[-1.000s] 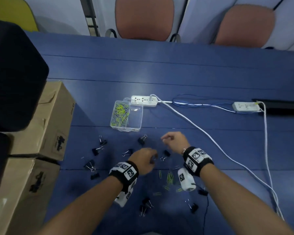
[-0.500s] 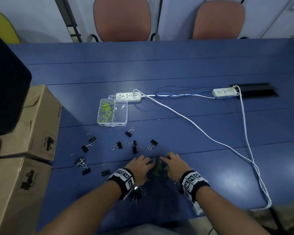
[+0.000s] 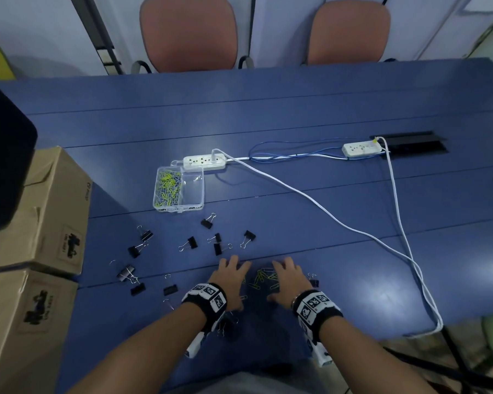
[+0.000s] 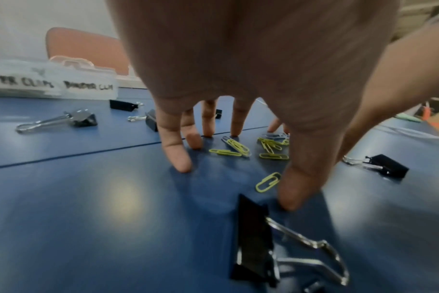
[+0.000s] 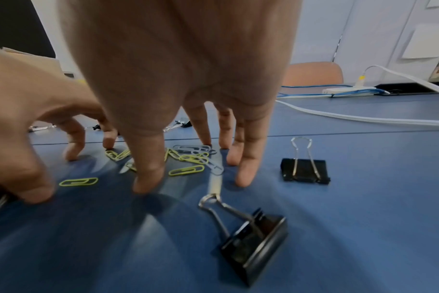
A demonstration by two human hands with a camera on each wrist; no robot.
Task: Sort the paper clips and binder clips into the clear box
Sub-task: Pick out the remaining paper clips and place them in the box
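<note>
A small heap of yellow and grey paper clips (image 3: 264, 277) lies on the blue table (image 3: 296, 115) between my two hands. My left hand (image 3: 231, 275) and right hand (image 3: 286, 275) stand spread on their fingertips either side of the heap, holding nothing. The paper clips (image 4: 241, 147) (image 5: 188, 158) show under both palms in the wrist views. Black binder clips (image 3: 192, 242) lie scattered beyond and left of my hands. The clear box (image 3: 179, 189) stands farther back, paper clips in its left compartment, the right one bare. Its labels (image 4: 50, 86) read paper clips and binder clips.
Two white power strips (image 3: 204, 162) (image 3: 361, 148) and trailing cables (image 3: 325, 211) cross the table behind and to the right. Cardboard boxes (image 3: 40, 211) stack at the left edge. Binder clips (image 5: 305, 168) (image 4: 256, 243) lie close beside each wrist. Two chairs (image 3: 188, 32) stand beyond the table.
Both hands dropped from a raised, loosely curled pose near the binder clips and came back toward me. They now rest spread on the table around the paper clip heap.
</note>
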